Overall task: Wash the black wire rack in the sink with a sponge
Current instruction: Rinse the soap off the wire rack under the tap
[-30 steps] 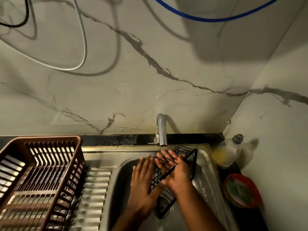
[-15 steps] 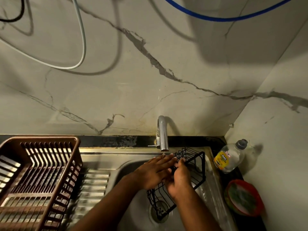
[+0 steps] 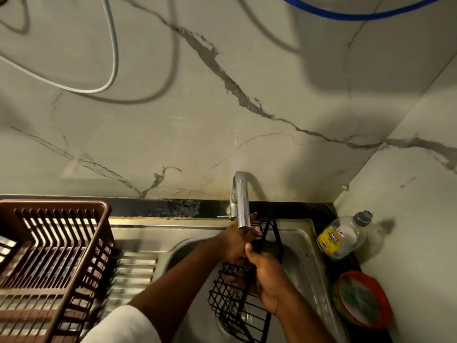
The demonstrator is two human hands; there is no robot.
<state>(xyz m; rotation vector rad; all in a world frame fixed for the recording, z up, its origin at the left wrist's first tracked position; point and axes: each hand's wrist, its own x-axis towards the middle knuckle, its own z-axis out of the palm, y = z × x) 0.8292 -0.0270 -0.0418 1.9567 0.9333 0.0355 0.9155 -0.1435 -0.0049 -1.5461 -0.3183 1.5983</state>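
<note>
In the head view, the black wire rack (image 3: 237,293) is standing up on one end inside the shiny steel sink (image 3: 300,246), right under the bent silver tap (image 3: 241,201) and over the drain hole. A second ago the rack lay more flat and both hands were spread open near it under the tap. Now it is tipped up, so its long side runs from the tap down toward the person. The right hand (image 3: 268,278) has its fingers curled around the rack's side wires and holds it tight, just below the tap. The left hand (image 3: 237,240) has moved up and now sits right at the mouth of the tap, touching the top of the rack; the tap hides part of it, so I cannot tell if its fingers grip the wires or just rest there. I see no sponge in either hand, so I think this is rinsing or turning the rack, not scrubbing yet. No water stream shows clearly. Left of the tap sits a brown plastic dish basket (image 3: 49,256) on the ribbed steel part. Right of the tap lies a clear soap bottle with a yellow label (image 3: 342,237), and nearer the person a small red bowl with something green in it (image 3: 362,299), maybe the sponge.
</note>
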